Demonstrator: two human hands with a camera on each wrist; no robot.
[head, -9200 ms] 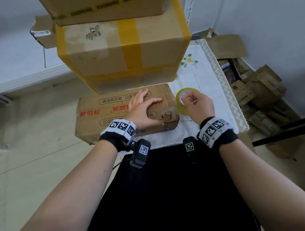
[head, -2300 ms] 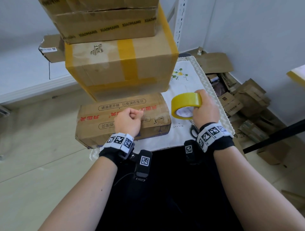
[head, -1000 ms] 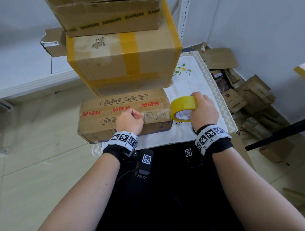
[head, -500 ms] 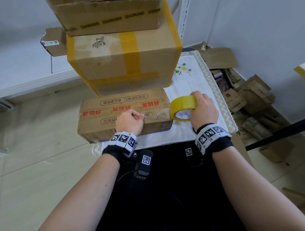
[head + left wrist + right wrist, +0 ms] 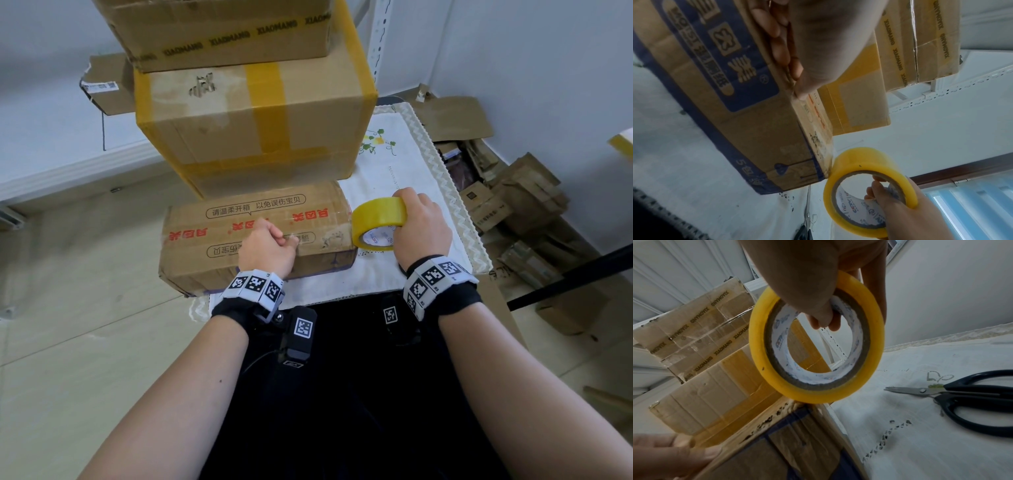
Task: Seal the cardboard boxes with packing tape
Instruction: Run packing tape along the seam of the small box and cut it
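A white cloth (image 5: 404,164) covers the table; on it lie a flat box (image 5: 253,236), stacked boxes (image 5: 246,116) and scissors (image 5: 953,395).

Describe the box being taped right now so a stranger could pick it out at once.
On the white embroidered cloth, in front of a tall stack of boxes, lies one flat cardboard box. The left hand presses on its top. Unlike the stacked boxes, it has red characters on top and a blue-printed side.
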